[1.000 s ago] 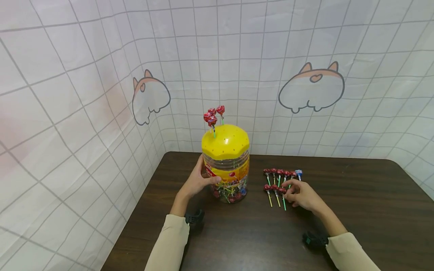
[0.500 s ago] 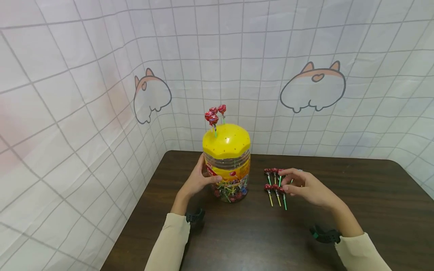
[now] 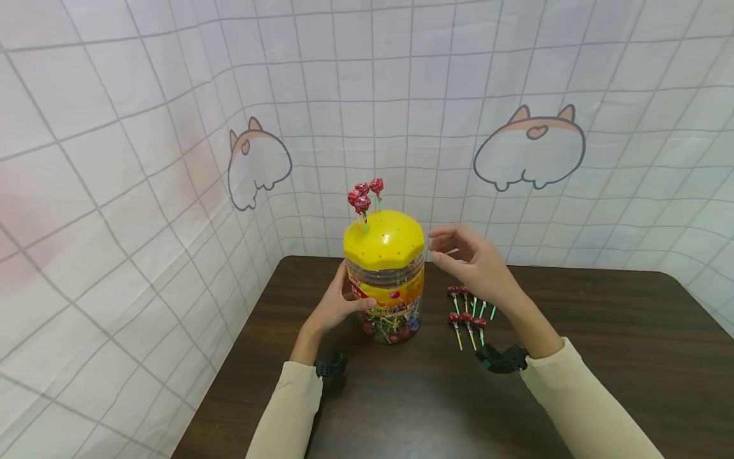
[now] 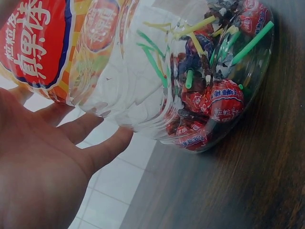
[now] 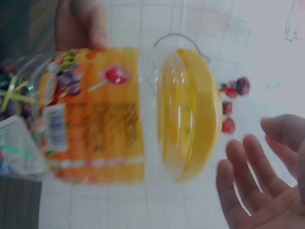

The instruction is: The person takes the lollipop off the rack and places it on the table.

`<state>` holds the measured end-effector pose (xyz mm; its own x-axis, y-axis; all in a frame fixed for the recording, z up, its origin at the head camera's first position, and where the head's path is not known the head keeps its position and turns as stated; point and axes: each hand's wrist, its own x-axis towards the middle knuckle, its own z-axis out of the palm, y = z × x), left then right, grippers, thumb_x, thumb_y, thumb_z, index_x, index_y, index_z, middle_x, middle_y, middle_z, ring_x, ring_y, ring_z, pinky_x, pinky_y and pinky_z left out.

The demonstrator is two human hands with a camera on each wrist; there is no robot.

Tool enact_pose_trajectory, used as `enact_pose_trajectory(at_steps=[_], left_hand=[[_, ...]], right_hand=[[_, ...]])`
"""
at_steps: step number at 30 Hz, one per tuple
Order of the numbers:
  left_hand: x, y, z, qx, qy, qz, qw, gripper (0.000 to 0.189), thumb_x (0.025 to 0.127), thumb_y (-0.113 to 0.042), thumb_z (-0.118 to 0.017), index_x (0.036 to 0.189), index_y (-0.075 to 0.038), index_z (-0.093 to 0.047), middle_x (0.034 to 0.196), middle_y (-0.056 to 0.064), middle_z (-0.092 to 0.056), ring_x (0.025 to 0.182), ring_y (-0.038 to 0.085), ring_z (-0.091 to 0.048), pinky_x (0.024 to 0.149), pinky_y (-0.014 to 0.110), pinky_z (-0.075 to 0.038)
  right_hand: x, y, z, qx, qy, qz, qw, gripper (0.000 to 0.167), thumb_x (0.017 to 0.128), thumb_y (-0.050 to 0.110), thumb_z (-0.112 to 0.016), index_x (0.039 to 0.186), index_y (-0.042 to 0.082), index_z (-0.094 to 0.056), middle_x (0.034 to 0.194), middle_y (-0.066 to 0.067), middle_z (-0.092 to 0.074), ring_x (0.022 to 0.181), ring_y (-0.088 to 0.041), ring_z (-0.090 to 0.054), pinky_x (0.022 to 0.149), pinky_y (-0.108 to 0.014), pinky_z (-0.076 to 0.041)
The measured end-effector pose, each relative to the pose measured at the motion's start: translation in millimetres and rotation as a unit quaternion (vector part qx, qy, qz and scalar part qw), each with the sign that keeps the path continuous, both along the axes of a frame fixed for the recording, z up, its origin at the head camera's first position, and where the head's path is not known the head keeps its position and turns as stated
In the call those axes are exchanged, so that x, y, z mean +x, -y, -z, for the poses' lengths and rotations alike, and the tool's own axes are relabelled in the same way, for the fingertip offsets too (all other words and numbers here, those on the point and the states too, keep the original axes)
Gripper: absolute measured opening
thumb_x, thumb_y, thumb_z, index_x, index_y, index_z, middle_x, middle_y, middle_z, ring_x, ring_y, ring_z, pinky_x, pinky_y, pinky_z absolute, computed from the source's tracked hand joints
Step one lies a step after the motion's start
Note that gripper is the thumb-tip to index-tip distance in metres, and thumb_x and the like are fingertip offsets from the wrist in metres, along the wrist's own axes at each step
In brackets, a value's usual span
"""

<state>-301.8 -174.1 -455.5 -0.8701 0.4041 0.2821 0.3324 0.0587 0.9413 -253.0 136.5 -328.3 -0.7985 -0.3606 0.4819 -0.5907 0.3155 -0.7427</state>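
So we've got a clear plastic lollipop jar [image 3: 395, 296] standing upright on the dark wood surface [image 3: 401, 395], roughly mid-view. The left hand [image 3: 332, 306] has it from about 8 to 9 o'clock, thumb across the front of the label and fingers wrapped round the far side. We count four red-wrapped pops [image 3: 362, 204] poking up from the yellow lid [image 3: 390, 239], bunched around its 10 to 11 o'clock. The right hand [image 3: 484, 268] is just beside the lid at 3 o'clock, fingers loosely bent with a decent gap to the thumb. Out at the jar's 4 o'clock we see loose lollipops [image 3: 467, 320] in two rows, front-row sticks pointing at 6, though the right forearm hides part of the back row. Down in the jar's base, we can see more wrapped pops with green and yellow sticks.
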Motion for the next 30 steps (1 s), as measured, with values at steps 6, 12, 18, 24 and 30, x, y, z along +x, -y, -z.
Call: enact_pose_trajectory(at_steps=[6,12,18,24,30], left_hand=[[-0.7,-0.7,0.7,-0.001,0.006,-0.004,1.0,0.099,0.088,-0.026,-0.083,0.159,-0.042,-0.017,0.153,0.0,-0.042,0.136,0.027,-0.051,0.113,0.054,-0.046],[-0.6,-0.7,0.1,-0.004,0.009,-0.005,0.9999,0.098,0.089,-0.026,-0.082,0.16,-0.042,-0.016,0.152,0.001,-0.043,0.135,0.027,-0.052,0.113,0.052,-0.047],[-1.0,-0.8,1.1,-0.004,0.013,-0.006,0.9999,0.098,0.09,-0.024,-0.081,0.16,-0.042,-0.016,0.153,0.0,-0.043,0.137,0.026,-0.051,0.114,0.052,-0.046],[-0.7,-0.5,2.3,-0.01,0.008,-0.011,0.9999,0.097,0.089,-0.025,-0.082,0.16,-0.04,-0.017,0.153,0.001,-0.043,0.136,0.027,-0.05,0.114,0.053,-0.046],[-0.9,-0.4,2.5,-0.011,0.006,-0.008,0.9999,0.098,0.089,-0.027,-0.082,0.16,-0.041,-0.016,0.153,0.001,-0.043,0.136,0.027,-0.051,0.113,0.053,-0.047]], right_hand=[[-18.9,37,-24.1,-0.03,-0.03,0.001,0.9991,0.037,0.099,0.015,-0.068,0.133,0.006,-0.06,0.116,-0.012,-0.07,0.105,-0.023,-0.066,0.09,-0.034,-0.059],[-32.7,68,-41.5,-0.027,-0.035,-0.014,0.9989,0.04,0.096,0.016,-0.068,0.134,0.008,-0.059,0.116,-0.014,-0.07,0.104,-0.028,-0.068,0.092,-0.048,-0.06],[-41.9,86,-47.5,-0.044,-0.029,-0.023,0.9983,0.041,0.096,0.011,-0.067,0.135,0.007,-0.057,0.115,-0.015,-0.069,0.102,-0.029,-0.069,0.092,-0.046,-0.06],[-46.5,96,-49.2,-0.031,-0.026,-0.019,0.999,0.041,0.096,0.009,-0.067,0.136,0.008,-0.057,0.115,-0.016,-0.069,0.1,-0.03,-0.07,0.087,-0.045,-0.061],[-49.0,102,-49.7,-0.021,-0.03,-0.015,0.9992,0.04,0.095,0.005,-0.067,0.134,0.009,-0.059,0.107,-0.015,-0.069,0.096,-0.028,-0.069,0.084,-0.039,-0.059]])
